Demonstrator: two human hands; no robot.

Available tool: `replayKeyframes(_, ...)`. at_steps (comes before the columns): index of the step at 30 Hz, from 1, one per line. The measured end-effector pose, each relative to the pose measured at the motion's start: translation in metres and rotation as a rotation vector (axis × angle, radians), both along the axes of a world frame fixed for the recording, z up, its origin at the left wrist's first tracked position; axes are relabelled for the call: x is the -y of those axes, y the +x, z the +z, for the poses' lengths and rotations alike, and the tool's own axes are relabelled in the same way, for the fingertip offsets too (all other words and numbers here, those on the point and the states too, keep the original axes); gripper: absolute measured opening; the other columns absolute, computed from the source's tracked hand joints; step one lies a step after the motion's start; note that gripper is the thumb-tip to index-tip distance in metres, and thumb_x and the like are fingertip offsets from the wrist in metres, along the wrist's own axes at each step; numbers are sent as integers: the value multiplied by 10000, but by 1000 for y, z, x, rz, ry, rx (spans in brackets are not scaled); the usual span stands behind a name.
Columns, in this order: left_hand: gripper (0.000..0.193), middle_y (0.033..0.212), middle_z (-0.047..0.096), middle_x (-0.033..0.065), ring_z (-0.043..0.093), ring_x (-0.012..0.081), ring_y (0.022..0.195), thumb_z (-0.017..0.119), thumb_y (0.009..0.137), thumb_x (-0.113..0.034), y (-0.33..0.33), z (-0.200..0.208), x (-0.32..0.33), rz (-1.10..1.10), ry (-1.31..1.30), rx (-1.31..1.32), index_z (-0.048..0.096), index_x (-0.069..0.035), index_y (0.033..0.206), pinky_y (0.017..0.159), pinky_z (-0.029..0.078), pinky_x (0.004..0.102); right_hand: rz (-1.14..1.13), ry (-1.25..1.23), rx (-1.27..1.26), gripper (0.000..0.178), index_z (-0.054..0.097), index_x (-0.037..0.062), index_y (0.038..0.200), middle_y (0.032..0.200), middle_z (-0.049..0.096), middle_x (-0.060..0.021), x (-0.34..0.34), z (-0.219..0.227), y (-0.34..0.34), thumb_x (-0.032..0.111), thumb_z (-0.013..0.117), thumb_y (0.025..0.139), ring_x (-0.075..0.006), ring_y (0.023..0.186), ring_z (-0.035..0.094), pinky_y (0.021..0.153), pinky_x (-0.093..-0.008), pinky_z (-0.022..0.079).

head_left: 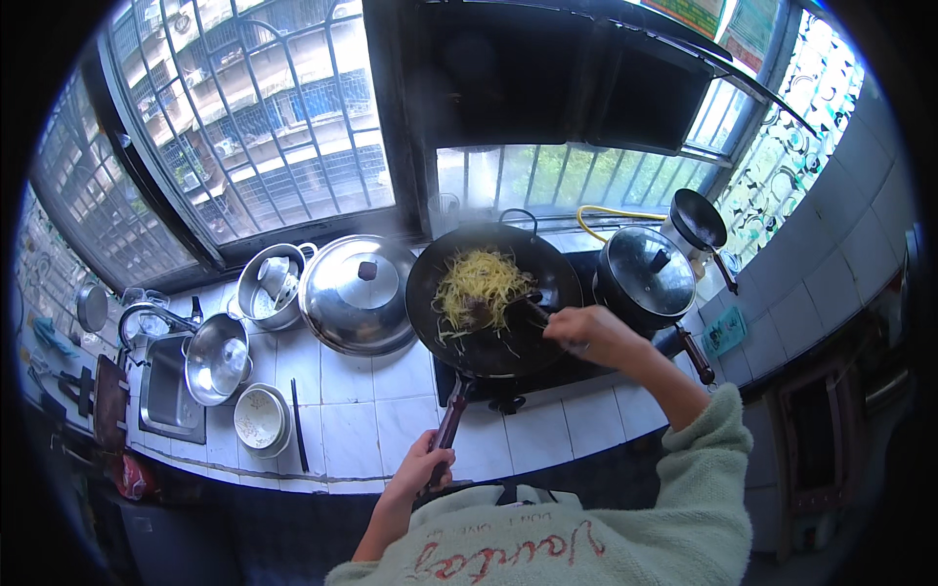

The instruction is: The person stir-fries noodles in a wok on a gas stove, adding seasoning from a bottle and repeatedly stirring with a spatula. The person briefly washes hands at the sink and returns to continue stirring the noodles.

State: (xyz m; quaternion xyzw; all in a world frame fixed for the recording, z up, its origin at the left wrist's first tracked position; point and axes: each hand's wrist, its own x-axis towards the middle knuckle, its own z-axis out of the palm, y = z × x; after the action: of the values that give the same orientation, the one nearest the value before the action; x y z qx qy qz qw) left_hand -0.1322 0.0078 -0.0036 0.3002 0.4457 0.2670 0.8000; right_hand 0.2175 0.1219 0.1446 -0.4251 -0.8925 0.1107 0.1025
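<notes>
A dark wok (552, 278) sits over the stove, with a heap of pale yellow shreds (481, 275), like shredded potato, in it. My left hand (422, 464) is closed around the wok's long handle (451, 415) at the counter's front. Above the wok's right side, my right hand (594, 334) grips a dark-handled spatula (528, 309). Its lower end reaches into the shreds, which partly cover it. A large steel lid (357, 303) with a dark knob lies just left of the wok.
Right of the wok stands a glass-lidded pot (645, 269), its handle pointing forward. A small pan (698, 220) is behind it. Leftward are a steel pot (274, 308), a steel basin (217, 359), stacked bowls (260, 418), chopsticks (299, 427) and a sink (168, 386).
</notes>
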Motion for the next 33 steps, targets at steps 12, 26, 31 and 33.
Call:
replayKeyframes(12, 489, 770, 546, 58, 556, 138, 488, 641, 871, -102, -3, -3, -1, 3, -42, 27, 384, -37, 1281, 361, 374, 252, -1039, -18, -1237, 117, 704, -47, 893, 823, 709, -142, -141, -104, 76, -5, 610, 838, -248, 613, 707, 574, -301, 600)
replayKeyframes(26, 489, 772, 536, 52, 553, 135, 495, 639, 881, -119, -6, -1, 0, 27, -45, 8, 380, -40, 1288, 361, 367, 260, -935, -207, -1593, 150, 658, -79, 900, 924, 695, -164, -96, -82, 57, 7, 550, 843, -250, 606, 693, 536, -281, 620)
replayKeyframes(31, 480, 777, 542, 52, 558, 136, 497, 635, 885, -116, -6, 0, -1, 14, -45, -11, 378, -44, 1283, 361, 364, 259, -769, -111, -1487, 145, 694, -66, 934, 879, 714, -138, -57, -31, 39, 7, 584, 873, -219, 644, 717, 584, -254, 606)
replayKeyframes(33, 478, 777, 542, 52, 558, 137, 496, 634, 886, -115, -6, -1, -1, -2, -35, 25, 376, -43, 1282, 359, 362, 258, -696, -94, -1294, 131, 709, -59, 926, 846, 719, -116, -49, -20, 29, 9, 604, 888, -194, 663, 719, 616, -251, 599)
